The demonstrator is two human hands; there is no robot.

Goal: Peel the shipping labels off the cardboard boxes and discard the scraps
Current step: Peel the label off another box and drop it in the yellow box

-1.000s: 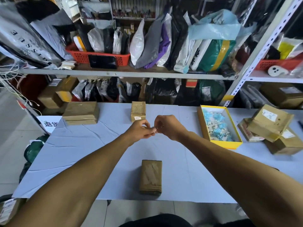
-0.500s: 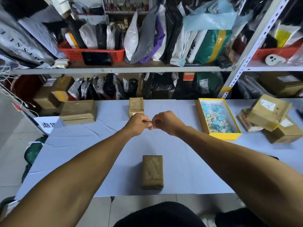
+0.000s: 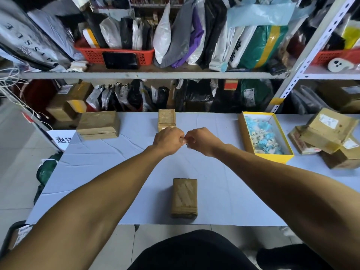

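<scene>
My left hand and my right hand meet above the middle of the table, fingertips pinched together on a small pale label scrap, mostly hidden by the fingers. Below them a small taped cardboard box lies near the table's front edge, its top bare of any label. Behind my hands stands another small box. A yellow tray at the right holds several blue and white scraps. Labelled boxes are piled at the far right.
A flat cardboard box sits at the table's back left. The table wears a pale blue cloth. Shelves behind hold parcels, bags and a red basket. A metal upright rises at the right. Tiled floor lies to the left.
Both hands stay pinched together on the scrap and have drifted slightly away from me, closer to the small box behind. The boxes on the table have not moved.
</scene>
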